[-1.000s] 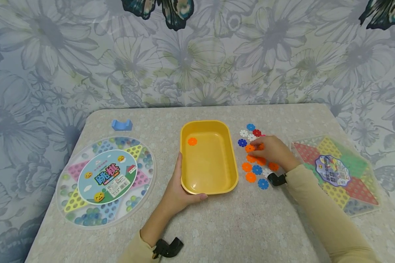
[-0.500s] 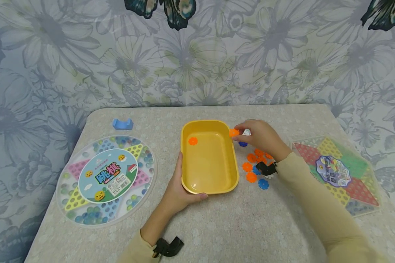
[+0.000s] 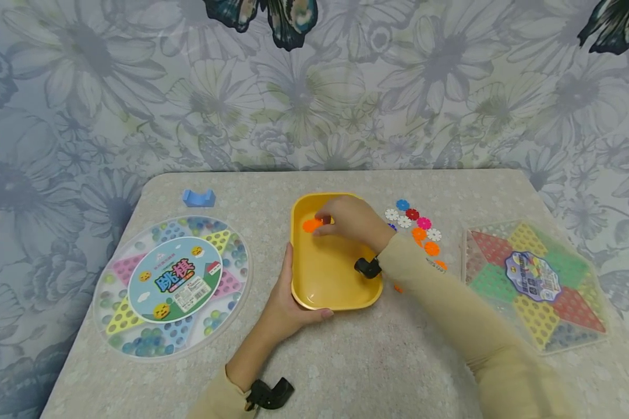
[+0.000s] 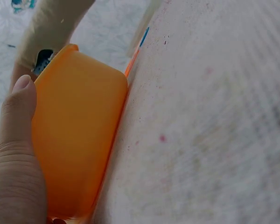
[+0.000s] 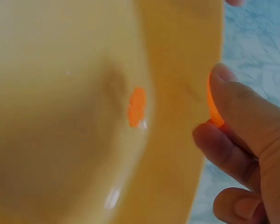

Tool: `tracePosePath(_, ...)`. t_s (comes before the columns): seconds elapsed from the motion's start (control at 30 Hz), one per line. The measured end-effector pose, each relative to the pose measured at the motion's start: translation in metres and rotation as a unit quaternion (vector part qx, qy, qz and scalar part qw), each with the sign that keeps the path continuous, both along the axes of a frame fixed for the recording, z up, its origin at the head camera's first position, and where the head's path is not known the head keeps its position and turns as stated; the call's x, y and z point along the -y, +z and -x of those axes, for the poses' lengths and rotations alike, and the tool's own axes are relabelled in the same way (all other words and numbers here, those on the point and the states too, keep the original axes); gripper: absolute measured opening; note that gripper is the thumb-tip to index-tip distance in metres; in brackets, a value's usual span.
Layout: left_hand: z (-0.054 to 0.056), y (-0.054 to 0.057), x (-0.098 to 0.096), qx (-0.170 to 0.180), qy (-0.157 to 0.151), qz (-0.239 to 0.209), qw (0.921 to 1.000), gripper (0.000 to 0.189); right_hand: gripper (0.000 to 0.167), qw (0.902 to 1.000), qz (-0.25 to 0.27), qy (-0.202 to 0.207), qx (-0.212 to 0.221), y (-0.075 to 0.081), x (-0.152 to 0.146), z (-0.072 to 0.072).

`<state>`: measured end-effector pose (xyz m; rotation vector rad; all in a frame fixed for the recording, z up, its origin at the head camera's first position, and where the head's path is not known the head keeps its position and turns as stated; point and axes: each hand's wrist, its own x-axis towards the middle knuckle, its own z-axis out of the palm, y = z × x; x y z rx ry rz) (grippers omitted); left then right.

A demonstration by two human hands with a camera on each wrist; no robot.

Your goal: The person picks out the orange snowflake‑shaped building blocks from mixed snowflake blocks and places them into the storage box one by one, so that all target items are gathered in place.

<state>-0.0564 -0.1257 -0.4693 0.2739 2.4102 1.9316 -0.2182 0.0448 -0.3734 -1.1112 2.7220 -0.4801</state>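
One orange disc (image 5: 215, 114), probably light and stiff, rim-handled: your right fingers (image 5: 224, 147) are pinching it over the yellow tray (image 3: 320, 273), towards its far-left corner; your left fingers (image 3: 284, 280) are holding the near-left corner.

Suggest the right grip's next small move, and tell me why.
Probably open and let the pinched orange piece drop: the right grip has it over the yellow tray, where another orange piece lies, and the left grip holds the tray.
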Motion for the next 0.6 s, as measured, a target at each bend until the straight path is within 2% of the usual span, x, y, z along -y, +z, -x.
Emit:
tracePosePath(0.1, 0.0, 0.0, 0.001, -0.002, -0.001, 0.004, 1.0, 0.141, 0.026, 0.9995, -0.029, 0.012, 0.001, -0.011, 0.013, -0.001)
tracePosePath(0.3, 0.0, -0.001, 0.0, 0.001, -0.001, 0.004, 1.0, 0.14, 0.033, 0.9985, -0.046, 0.002, 0.029, -0.026, 0.023, -0.006)
tracePosePath(0.6, 0.0, 0.001, 0.0, 0.009, -0.001, -0.011, 0.9999, 0.141, 0.028, 0.9971, -0.066, -0.008, 0.037, -0.033, 0.027, -0.005)
